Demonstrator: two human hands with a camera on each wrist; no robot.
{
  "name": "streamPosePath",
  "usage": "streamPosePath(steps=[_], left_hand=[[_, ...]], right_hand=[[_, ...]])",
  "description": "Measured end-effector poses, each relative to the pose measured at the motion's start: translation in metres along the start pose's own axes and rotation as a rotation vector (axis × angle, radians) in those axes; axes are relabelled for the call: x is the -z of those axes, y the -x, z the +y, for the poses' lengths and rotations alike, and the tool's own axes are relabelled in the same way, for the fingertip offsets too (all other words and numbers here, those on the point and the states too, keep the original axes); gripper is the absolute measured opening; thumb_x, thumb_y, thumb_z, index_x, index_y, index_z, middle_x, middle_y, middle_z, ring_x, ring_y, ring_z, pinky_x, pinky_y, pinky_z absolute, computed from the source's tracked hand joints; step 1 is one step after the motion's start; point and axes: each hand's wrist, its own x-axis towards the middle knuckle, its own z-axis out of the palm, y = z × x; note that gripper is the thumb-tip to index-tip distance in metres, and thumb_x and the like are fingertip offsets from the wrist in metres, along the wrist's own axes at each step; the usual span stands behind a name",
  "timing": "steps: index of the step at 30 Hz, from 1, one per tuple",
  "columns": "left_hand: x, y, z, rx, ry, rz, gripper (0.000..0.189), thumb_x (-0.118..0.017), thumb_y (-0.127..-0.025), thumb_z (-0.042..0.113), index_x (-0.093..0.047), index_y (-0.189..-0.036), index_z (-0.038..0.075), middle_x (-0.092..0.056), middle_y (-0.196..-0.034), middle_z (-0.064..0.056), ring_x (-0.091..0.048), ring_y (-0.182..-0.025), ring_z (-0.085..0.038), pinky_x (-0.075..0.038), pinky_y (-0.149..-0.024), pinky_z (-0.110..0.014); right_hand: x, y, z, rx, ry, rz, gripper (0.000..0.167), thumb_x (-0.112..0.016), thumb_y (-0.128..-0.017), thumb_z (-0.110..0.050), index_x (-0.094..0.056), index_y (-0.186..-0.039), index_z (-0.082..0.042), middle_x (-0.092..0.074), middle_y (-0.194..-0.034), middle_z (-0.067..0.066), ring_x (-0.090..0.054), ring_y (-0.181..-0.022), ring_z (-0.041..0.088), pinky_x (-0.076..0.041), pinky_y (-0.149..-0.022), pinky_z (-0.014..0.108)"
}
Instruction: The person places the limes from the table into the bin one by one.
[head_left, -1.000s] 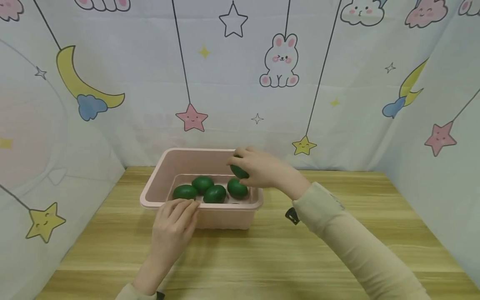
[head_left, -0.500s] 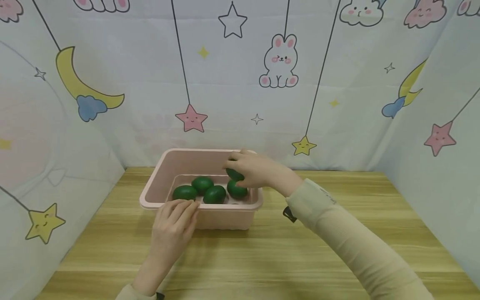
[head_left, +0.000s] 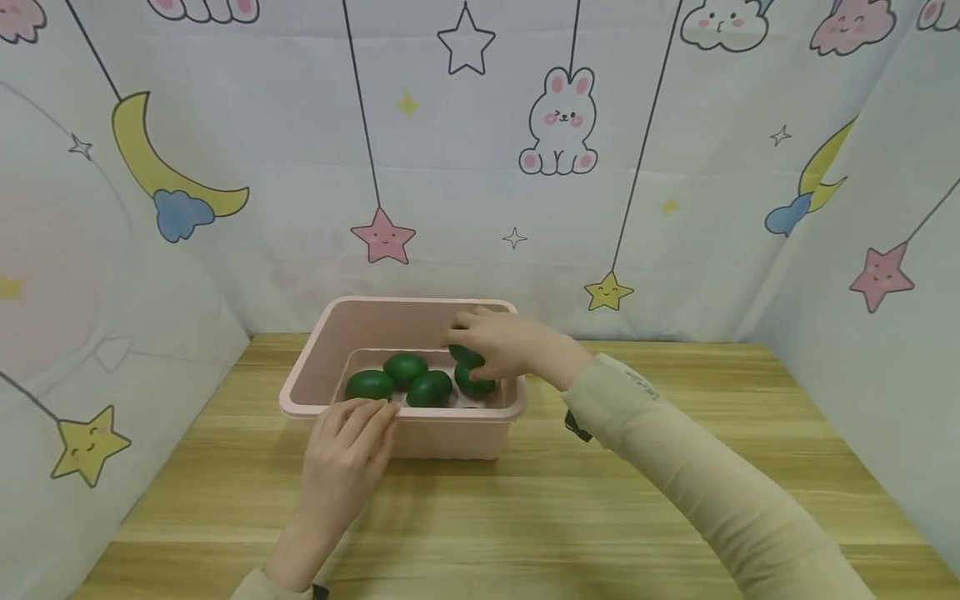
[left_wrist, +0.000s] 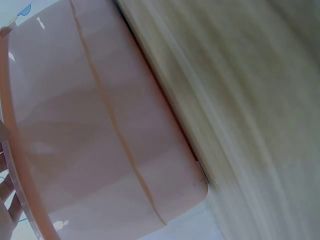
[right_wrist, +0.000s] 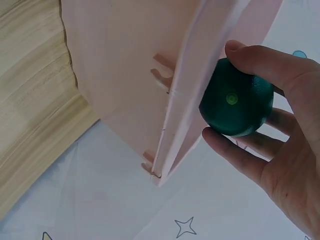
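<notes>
A pale pink plastic bin [head_left: 450,435] stands on the table, with several dark green avocados [head_left: 405,371] lying in its bottom. My right hand [head_left: 510,340] is over the bin's right end and holds another avocado [right_wrist: 235,100] between thumb and fingers. In the right wrist view this avocado shows a small light green spot at its end, beside the bin's rim. Just below it in the head view lies one more avocado [head_left: 474,379], partly covered by my thumb. My left hand [head_left: 345,446] grips the bin's front rim, fingertips over the edge; the left wrist view shows only parts of those fingers.
The wood-grain table [head_left: 600,517] extends in front of the bin and to both sides. White cloth [head_left: 480,192] printed with stars, moons and rabbits hangs behind and along both sides. A black strap piece [head_left: 577,427] shows under my right sleeve.
My right hand has moved a little left and down into the bin with the avocado. The left hand stays on the rim, and the other avocados lie as before.
</notes>
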Motion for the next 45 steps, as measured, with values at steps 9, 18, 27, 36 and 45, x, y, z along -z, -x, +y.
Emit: streamPosePath(steps=[9,18,27,36,45], left_hand=[[0.001,-0.001,0.001,0.005,0.010,-0.017,0.026,-0.053,-0.097,0.019,-0.073,-0.098,0.003,-0.072,-0.092,-0.010,-0.061,-0.089,-0.032,-0.047,-0.078,-0.044],[0.000,-0.002,0.001,0.004,0.011,-0.023,0.026,-0.053,-0.097,0.020,-0.073,-0.098,0.003,-0.071,-0.092,-0.010,-0.061,-0.089,-0.031,-0.047,-0.078,-0.043],[-0.001,-0.002,0.001,0.001,0.005,-0.001,0.024,-0.055,-0.096,0.018,-0.073,-0.097,0.003,-0.071,-0.091,-0.010,-0.062,-0.088,-0.031,-0.047,-0.077,-0.043],[0.000,-0.002,0.001,0.008,0.009,-0.011,0.024,-0.054,-0.096,0.019,-0.073,-0.098,0.004,-0.071,-0.092,-0.010,-0.062,-0.089,-0.031,-0.047,-0.078,-0.044],[0.001,-0.001,0.001,0.000,-0.003,0.003,0.025,-0.054,-0.096,0.019,-0.073,-0.096,0.003,-0.071,-0.091,-0.010,-0.062,-0.088,-0.031,-0.048,-0.077,-0.044]], right_hand=[[-0.006,-0.003,0.001,0.006,0.016,-0.036,0.055,-0.072,-0.085,-0.030,-0.052,-0.135,-0.015,-0.053,-0.131,0.008,-0.053,-0.115,0.025,-0.050,-0.097,0.036],[-0.010,-0.004,0.002,-0.002,0.027,-0.054,0.057,-0.073,-0.085,-0.032,-0.052,-0.136,-0.016,-0.052,-0.134,0.007,-0.054,-0.116,0.025,-0.049,-0.099,0.037],[-0.017,-0.007,0.002,-0.005,0.031,-0.070,0.055,-0.072,-0.086,-0.034,-0.052,-0.135,-0.020,-0.053,-0.130,0.007,-0.054,-0.113,0.023,-0.049,-0.098,0.036],[-0.023,-0.007,0.004,-0.027,0.032,-0.102,0.056,-0.071,-0.086,-0.036,-0.052,-0.136,-0.020,-0.052,-0.130,0.006,-0.053,-0.116,0.024,-0.048,-0.100,0.038],[-0.025,-0.007,0.004,-0.028,0.010,-0.112,0.056,-0.072,-0.085,-0.033,-0.052,-0.136,-0.019,-0.052,-0.129,0.006,-0.053,-0.117,0.024,-0.047,-0.101,0.039]])
